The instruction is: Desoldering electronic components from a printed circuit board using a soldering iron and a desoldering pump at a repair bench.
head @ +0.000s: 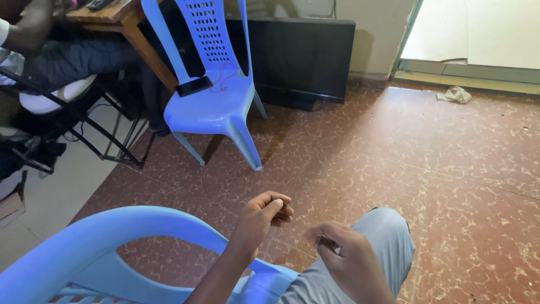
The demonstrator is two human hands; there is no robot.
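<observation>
I sit on a blue plastic chair whose armrest curves across the lower left. My left hand is raised above the armrest, its fingers curled in and the thumb pressed against them. My right hand hovers over my grey-trousered knee, a little blurred, with its fingers pinched together. The hands are a short way apart. Nothing can be made out in either of them.
A second blue plastic chair stands ahead with a black phone and a red cable on its seat. Behind it a black flat screen leans on the wall. Another person sits by a wooden table at the upper left. A crumpled white cloth lies near the doorway.
</observation>
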